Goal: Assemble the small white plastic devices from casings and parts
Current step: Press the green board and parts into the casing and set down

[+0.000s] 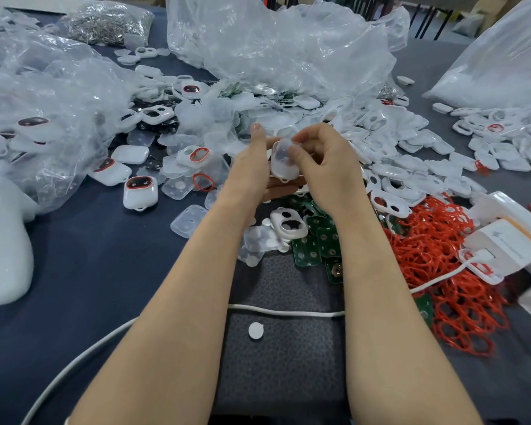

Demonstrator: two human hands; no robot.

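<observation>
Two hands, left point(252, 167) and right point(328, 161), hold one casing point(284, 162) between their fingers. Below the fingers lie one two-holed frame point(288, 223) and, nearer the wrists, one round disc point(255, 330). Right of the fingers, red rings point(442, 271) and green boards point(316, 243) are heaped past counting. At least four plastic bags point(273, 41) lie beyond the fingertips.

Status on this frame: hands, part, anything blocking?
Hands: left hand cradles the casing, right hand pinches its top. Casing held above the table. All around, loose parts heaped, none in the way.
</observation>
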